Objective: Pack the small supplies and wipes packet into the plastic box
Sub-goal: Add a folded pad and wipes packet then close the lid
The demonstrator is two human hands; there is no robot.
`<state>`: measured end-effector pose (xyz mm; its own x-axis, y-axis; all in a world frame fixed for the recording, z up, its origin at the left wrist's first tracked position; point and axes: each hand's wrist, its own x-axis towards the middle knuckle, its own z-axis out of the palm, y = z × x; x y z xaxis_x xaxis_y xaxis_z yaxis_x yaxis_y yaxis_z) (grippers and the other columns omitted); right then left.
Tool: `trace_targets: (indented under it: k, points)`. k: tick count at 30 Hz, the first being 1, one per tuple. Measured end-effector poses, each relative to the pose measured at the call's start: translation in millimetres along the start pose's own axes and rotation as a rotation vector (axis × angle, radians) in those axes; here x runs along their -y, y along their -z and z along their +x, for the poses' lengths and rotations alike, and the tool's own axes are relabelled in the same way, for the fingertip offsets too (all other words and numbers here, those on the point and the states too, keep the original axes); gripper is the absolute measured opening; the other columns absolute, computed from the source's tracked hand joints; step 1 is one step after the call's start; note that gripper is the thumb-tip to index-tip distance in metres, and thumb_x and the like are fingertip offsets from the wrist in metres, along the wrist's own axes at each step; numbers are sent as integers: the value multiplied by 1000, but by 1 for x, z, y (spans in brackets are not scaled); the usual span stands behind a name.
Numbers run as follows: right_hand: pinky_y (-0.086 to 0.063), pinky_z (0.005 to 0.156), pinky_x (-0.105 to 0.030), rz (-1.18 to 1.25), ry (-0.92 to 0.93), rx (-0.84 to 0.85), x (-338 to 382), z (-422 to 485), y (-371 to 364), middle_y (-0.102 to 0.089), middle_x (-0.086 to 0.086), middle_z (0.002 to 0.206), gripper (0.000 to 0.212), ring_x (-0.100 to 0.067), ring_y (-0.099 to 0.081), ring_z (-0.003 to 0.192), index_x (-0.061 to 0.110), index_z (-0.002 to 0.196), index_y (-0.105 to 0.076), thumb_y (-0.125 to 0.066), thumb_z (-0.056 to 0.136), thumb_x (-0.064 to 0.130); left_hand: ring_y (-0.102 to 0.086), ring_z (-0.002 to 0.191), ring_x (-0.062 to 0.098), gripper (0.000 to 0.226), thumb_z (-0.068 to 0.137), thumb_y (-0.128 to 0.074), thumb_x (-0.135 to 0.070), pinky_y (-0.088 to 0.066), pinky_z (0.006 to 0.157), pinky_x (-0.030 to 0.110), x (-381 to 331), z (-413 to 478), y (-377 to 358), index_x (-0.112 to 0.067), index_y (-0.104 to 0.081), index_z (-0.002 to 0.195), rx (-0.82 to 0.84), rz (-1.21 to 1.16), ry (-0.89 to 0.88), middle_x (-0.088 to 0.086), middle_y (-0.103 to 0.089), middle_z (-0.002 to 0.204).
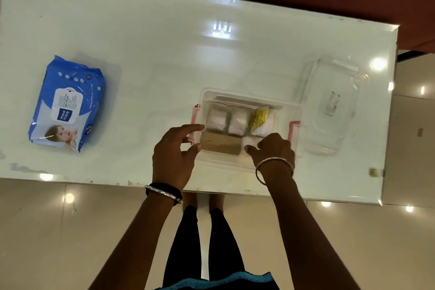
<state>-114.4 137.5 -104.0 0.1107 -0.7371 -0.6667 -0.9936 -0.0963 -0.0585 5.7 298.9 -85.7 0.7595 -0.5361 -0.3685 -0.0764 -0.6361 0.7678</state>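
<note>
A clear plastic box [292, 110] with pink side clips sits on the white table, near its front edge. Inside lie two white rolls [216, 119], a yellow packet [258, 118] and a tan roll [222, 146]. My left hand [174, 153] is at the box's left wall, fingers apart, thumb and forefinger touching the rim. My right hand [273, 148] reaches into the box's near right corner, fingers curled down on a small white item mostly hidden beneath it. The blue wipes packet [67, 103] lies far left on the table, apart from the box.
The box's clear lid [332, 106] lies flat just right of the box. The white table [164, 42] ends close to my body, and its right edge is just past the lid. A dark red surface lies beyond the far edge. Tiled floor lies below.
</note>
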Motion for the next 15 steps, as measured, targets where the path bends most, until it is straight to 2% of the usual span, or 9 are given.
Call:
trace_targets:
  k: [2,4,6,8,10,15]
  points:
    - [-47,68,-29,18,96,-126,5,-13,12,-73,-8,88,25,-32,-69,88,15,87,-74,-67,84,39,-69,96,4,29,86,-71,-15,-60,75,34,2,-4,4,-26,-68,113,-52,-111,43,-8,-67,111]
    - [-44,63,-26,113,261,-191,17,-28,21,-74,-1,76,16,-26,-68,76,17,76,-73,-65,84,29,-70,97,9,21,89,-68,-19,-62,73,39,7,-7,12,-20,-69,110,-128,-216,111,-6,-70,112]
    - [-50,67,-27,198,405,-166,34,-43,26,-74,5,76,10,-18,-68,73,23,80,-74,-65,82,19,-71,93,12,15,92,-65,-18,-63,68,37,13,-9,23,-17,-70,106,-213,-277,171,-6,-71,109]
    - [-54,73,-31,198,501,-135,56,-53,23,-75,6,81,15,-17,-70,77,23,86,-75,-64,82,13,-71,90,17,13,92,-64,-15,-63,64,31,21,-8,40,-15,-70,103,-293,-335,233,-4,-72,104]
    - [-56,77,-35,199,591,-111,81,-57,16,-76,5,89,20,-17,-70,84,20,90,-75,-62,81,8,-71,87,19,12,92,-63,-12,-62,63,30,31,-5,60,-14,-71,101,-361,-373,285,-3,-72,101]
    - [-55,75,-29,186,766,-41,149,-65,-8,-74,10,88,14,-9,-67,77,24,90,-73,-63,84,16,-70,88,28,15,90,-63,-5,-59,68,36,66,8,109,-14,-70,99,-552,-455,432,7,-70,98]
